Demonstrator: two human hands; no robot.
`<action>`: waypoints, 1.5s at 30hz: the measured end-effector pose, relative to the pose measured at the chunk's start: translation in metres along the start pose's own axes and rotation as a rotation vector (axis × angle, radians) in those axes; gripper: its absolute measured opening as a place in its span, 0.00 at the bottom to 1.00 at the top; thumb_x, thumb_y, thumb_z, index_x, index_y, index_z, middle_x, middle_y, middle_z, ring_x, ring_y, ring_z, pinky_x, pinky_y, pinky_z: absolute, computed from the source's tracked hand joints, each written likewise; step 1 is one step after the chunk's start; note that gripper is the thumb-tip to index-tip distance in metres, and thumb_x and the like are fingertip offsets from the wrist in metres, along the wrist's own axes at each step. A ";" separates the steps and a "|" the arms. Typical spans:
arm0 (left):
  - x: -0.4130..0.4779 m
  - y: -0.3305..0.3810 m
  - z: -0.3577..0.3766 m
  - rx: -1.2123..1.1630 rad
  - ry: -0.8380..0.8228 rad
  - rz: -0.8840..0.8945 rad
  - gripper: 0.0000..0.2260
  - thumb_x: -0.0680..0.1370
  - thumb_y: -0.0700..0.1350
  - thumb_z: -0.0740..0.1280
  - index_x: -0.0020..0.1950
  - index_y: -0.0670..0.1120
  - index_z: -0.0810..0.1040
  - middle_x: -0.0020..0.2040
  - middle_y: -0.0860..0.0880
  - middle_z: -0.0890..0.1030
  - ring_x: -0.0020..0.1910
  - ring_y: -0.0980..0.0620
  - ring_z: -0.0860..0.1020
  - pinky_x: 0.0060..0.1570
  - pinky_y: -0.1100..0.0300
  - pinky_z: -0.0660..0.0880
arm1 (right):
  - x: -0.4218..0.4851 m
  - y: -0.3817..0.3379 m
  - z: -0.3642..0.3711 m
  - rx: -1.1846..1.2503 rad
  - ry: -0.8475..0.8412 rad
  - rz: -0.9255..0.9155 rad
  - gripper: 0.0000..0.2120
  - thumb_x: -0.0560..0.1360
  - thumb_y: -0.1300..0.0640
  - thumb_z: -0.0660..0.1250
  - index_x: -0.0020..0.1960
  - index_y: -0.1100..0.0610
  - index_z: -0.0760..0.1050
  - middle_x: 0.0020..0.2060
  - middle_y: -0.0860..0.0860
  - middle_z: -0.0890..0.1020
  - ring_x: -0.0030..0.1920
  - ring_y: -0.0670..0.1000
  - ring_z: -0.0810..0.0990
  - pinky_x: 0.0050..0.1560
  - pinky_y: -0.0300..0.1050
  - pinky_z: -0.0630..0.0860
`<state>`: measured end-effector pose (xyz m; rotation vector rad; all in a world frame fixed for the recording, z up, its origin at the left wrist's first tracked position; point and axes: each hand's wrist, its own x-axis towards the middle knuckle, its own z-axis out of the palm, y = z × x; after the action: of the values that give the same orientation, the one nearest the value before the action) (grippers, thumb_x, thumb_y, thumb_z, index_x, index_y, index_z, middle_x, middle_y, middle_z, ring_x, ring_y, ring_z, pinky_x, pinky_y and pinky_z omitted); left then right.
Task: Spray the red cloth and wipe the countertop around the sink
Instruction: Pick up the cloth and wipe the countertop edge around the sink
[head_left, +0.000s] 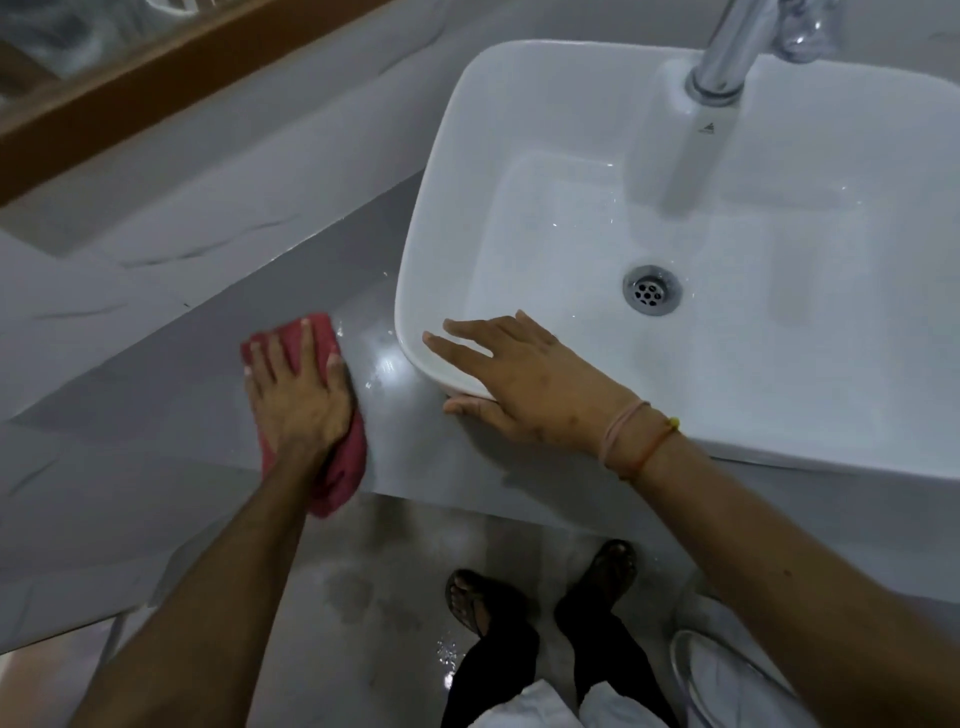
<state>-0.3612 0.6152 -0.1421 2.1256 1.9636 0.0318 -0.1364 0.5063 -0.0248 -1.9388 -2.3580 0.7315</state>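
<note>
The red cloth (347, 467) lies flat on the grey countertop (171, 395), left of the white basin sink (447, 197). My left hand (296, 395) presses down on the cloth with fingers spread, covering its middle. My right hand (519, 384) rests open on the sink's near left corner, fingers over the rim and thumb on the counter below it. A few wet spots shine on the counter between the cloth and the sink. No spray bottle is in view.
A chrome tap (727, 52) rises at the sink's far side, and the drain (652, 289) sits in the bowl. A wood-framed mirror (156, 93) hangs at top left. Below the counter edge are the wet floor (363, 597) and my sandalled feet (467, 597).
</note>
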 end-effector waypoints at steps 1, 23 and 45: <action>0.005 0.012 0.003 0.010 -0.002 0.036 0.27 0.80 0.58 0.44 0.77 0.50 0.49 0.78 0.38 0.51 0.77 0.39 0.48 0.76 0.44 0.44 | 0.000 0.000 0.000 -0.002 0.006 0.008 0.31 0.78 0.40 0.52 0.77 0.48 0.48 0.77 0.52 0.57 0.75 0.56 0.58 0.77 0.58 0.51; 0.075 0.027 -0.007 0.006 -0.005 0.021 0.26 0.80 0.56 0.47 0.77 0.50 0.50 0.78 0.39 0.52 0.77 0.39 0.47 0.76 0.44 0.45 | 0.000 -0.002 -0.001 0.032 0.019 0.071 0.34 0.75 0.35 0.54 0.75 0.52 0.58 0.76 0.53 0.62 0.73 0.57 0.63 0.75 0.57 0.60; -0.007 -0.090 -0.009 -0.009 0.074 -0.238 0.29 0.77 0.60 0.45 0.77 0.52 0.53 0.78 0.40 0.54 0.77 0.38 0.50 0.74 0.41 0.48 | -0.002 -0.004 -0.002 0.067 0.057 0.102 0.34 0.74 0.35 0.55 0.74 0.51 0.59 0.74 0.51 0.65 0.72 0.54 0.63 0.69 0.53 0.65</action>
<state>-0.4517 0.6151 -0.1498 1.8958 2.2413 0.0773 -0.1395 0.5048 -0.0209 -2.0367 -2.1870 0.7406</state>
